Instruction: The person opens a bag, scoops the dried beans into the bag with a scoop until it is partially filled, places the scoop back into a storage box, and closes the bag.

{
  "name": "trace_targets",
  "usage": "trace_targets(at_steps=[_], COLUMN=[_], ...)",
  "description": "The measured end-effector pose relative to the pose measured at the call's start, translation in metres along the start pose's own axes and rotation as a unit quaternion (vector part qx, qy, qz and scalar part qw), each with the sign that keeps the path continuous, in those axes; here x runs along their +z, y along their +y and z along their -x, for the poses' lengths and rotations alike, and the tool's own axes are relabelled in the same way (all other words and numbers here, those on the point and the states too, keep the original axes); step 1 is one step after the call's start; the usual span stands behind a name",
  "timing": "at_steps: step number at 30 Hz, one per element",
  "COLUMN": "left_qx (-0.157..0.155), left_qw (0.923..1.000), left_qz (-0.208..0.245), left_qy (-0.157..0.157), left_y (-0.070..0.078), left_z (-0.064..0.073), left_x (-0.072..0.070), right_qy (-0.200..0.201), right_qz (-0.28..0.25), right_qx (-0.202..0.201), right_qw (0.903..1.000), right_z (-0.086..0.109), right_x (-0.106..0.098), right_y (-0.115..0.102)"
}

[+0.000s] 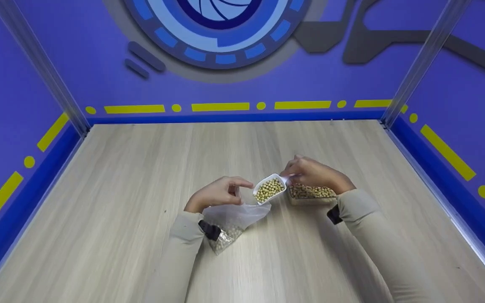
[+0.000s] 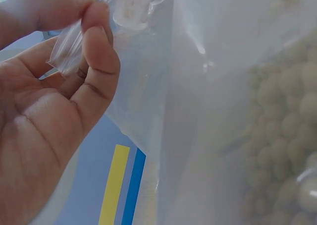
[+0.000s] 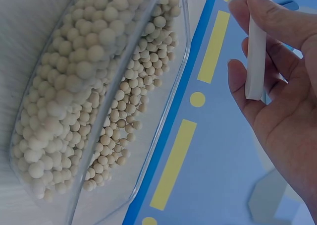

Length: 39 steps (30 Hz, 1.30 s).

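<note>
In the head view my right hand grips the handle of a white scoop heaped with round yellowish beans. The scoop's front lip is close over the mouth of a clear plastic bag. My left hand pinches the edge of that bag between thumb and fingers, as the left wrist view shows. More beans lie in the bottom of the bag. Below my right hand stands a clear plastic box holding many of the same beans. The white handle runs through my right fingers in the right wrist view.
All this stands on a light wood-grain table. A blue-purple wall with yellow marks closes off the back, and similar panels rise at the left and right. Black wrist cameras sit at both cuffs.
</note>
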<state>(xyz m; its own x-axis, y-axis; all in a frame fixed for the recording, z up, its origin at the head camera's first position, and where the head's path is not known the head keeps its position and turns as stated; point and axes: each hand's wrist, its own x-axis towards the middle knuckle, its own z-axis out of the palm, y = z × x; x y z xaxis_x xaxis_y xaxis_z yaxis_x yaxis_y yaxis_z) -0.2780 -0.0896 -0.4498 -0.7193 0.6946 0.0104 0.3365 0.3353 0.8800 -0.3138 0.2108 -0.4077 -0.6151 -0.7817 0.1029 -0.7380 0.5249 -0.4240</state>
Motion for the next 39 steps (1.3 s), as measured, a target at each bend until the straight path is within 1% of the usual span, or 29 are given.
trace_targets(at_steps=[7,11,14,21,30,39], left_qx=[-0.002,-0.003,-0.001,0.005,0.0,0.004], left_qw=[1.0,1.0,1.0,1.0,1.0,1.0], left_qz=[0.009,0.007,0.002,0.001,-0.004,-0.002], left_qy=[-0.002,-0.001,-0.001,0.0,-0.002,0.004], left_y=[-0.001,-0.001,-0.001,-0.001,0.0,-0.003], left_z=[0.0,0.0,0.0,0.0,0.001,0.0], left_x=[0.001,0.001,0.001,0.001,0.0,0.0], right_qy=[-0.004,-0.006,-0.006,-0.005,-0.003,0.002], right_qz=[-0.015,-0.006,-0.005,-0.024,-0.013,0.021], right_qx=[0.004,0.012,0.008,0.0,0.004,-0.009], right_qw=[0.9999,0.9999,0.9999,0.9997,0.9999,0.9997], right_z=[-0.001,-0.001,-0.001,-0.003,-0.003,-0.003], right_x=[0.0,0.0,0.0,-0.001,-0.003,-0.004], right_y=[-0.002,-0.003,-0.004,-0.005,-0.008,-0.01])
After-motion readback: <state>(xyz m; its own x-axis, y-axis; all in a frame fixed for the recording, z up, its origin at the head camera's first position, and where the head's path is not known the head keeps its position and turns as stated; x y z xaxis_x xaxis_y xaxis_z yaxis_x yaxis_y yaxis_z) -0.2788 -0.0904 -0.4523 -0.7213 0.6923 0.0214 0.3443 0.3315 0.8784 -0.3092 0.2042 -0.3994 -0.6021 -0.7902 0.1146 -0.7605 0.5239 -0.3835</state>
